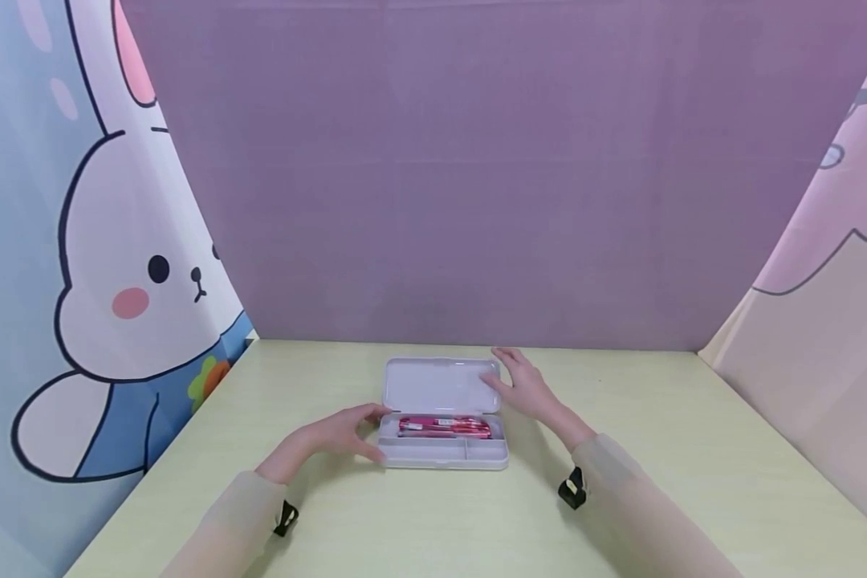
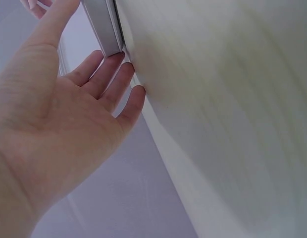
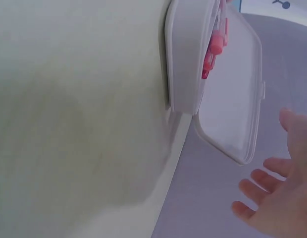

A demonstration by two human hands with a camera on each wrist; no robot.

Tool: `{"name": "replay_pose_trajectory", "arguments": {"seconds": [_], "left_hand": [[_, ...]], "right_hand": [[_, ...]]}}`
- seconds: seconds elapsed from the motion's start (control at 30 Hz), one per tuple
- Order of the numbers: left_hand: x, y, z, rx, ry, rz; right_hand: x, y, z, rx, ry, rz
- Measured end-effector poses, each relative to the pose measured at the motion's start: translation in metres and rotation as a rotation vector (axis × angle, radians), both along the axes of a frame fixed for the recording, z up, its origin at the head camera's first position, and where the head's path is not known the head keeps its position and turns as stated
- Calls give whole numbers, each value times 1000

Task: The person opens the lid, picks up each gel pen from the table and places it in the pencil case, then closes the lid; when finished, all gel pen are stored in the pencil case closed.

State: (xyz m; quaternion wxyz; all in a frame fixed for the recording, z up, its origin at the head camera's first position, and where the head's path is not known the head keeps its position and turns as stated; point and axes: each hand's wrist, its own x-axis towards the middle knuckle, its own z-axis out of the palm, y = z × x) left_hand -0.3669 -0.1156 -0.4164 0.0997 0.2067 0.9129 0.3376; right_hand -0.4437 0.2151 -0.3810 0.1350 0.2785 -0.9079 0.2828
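Note:
A white pencil case [image 1: 444, 463] lies on the table with its lid [image 1: 441, 385] raised at the back. Several pink and red pens [image 1: 444, 427] fill its rear compartment; the front ones look bare. My left hand [image 1: 339, 433] spans the case's left end, thumb at the front corner and fingers by the back corner. In the left wrist view, the relaxed fingers [image 2: 110, 82] reach the case's end [image 2: 105, 29]. My right hand [image 1: 527, 389] is spread at the lid's right edge. From the right wrist, that hand [image 3: 287, 193] shows a gap to the lid [image 3: 232, 94].
The pale yellow table [image 1: 433, 530] extends around the case. A purple cloth backdrop [image 1: 433, 177] rises behind it. Patterned curtains hang at both sides, a rabbit print [image 1: 137, 249] on the left one. Dark straps [image 1: 573, 488] circle the wrists over light sleeves.

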Motion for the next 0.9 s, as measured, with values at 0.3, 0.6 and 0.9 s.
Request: {"name": "replay_pose_trajectory", "arguments": {"seconds": [0.3, 0.6, 0.9], "left_hand": [[-1, 6, -3, 50, -1, 50], [-1, 4, -2, 49, 7, 64], [-3, 1, -1, 60, 13, 17]], "right_hand": [[2, 1, -3, -17, -127, 19], [17, 10, 0, -78, -92, 91], [37, 16, 1, -143, -158, 168]]}}
